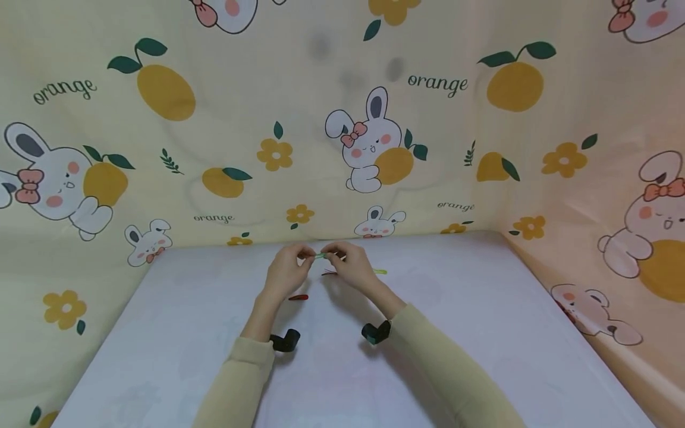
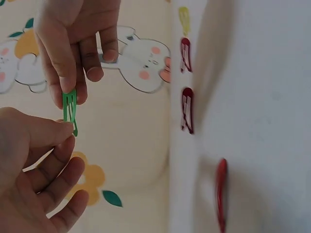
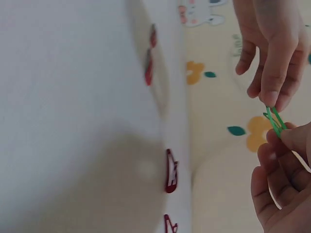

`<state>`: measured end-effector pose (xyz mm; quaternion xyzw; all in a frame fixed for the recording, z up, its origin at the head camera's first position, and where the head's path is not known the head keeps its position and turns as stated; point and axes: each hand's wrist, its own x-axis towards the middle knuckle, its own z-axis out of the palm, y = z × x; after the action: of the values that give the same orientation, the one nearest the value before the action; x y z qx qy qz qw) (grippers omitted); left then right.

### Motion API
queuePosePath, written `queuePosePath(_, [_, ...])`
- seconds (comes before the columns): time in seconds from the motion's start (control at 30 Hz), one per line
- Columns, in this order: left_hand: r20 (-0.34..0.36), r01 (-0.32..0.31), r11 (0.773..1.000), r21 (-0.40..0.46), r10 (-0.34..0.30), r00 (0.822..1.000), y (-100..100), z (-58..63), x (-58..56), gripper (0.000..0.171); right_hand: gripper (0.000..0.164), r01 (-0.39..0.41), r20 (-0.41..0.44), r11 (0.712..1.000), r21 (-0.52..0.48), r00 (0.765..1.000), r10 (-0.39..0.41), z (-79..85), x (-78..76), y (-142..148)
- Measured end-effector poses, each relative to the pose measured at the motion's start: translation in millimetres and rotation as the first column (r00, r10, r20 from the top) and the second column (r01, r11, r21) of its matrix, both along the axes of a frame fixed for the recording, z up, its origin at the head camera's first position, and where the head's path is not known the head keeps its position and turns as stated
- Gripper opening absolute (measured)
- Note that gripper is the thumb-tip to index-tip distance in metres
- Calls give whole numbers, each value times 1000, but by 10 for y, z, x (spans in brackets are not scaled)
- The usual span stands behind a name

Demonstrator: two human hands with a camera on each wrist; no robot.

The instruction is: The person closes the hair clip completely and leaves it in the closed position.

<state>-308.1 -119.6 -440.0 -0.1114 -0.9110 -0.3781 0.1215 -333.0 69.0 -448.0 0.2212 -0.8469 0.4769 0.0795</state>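
A green snap hair clip (image 2: pixel 70 104) is held up above the far part of the table, between both hands. My left hand (image 1: pixel 287 270) pinches one end of it between thumb and forefinger. At the other end, the thumb and fingers of my right hand (image 1: pixel 349 264) pinch the wider part. Its thin prongs look slightly apart in the right wrist view. Below the hands, dark red hair clips (image 2: pixel 187 110) lie in a line with a yellow-green clip (image 1: pixel 380 271). A brighter red clip (image 1: pixel 299 297) rests nearer, beneath the left wrist.
The white table (image 1: pixel 332 380) reaches back to a hanging cream cloth (image 1: pixel 299 119) printed with rabbits and oranges, which also lines the sides. Small black wrist cameras sit on the left wrist (image 1: pixel 286 340) and right wrist (image 1: pixel 376 332).
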Motion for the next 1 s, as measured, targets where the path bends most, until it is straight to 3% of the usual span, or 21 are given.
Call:
queuePosePath(0.2, [-100, -16, 999, 36, 19, 995, 83, 118, 101, 11, 16, 48, 35, 994, -94, 998, -45, 92, 75, 38])
queuePosePath(0.47, [-183, -4, 994, 113, 24, 983, 178, 201, 191, 11, 15, 72, 49, 969, -237, 997, -62, 153, 223, 94])
queuePosePath(0.8, [-334, 120, 985, 123, -72, 940, 223, 229, 252, 24, 13, 91, 40, 929, -359, 996, -82, 192, 384, 170])
queuePosePath(1.0, [-360, 199, 975, 100, -151, 920, 226, 223, 275, 25, 15, 57, 21, 913, -405, 998, -53, 150, 422, 200])
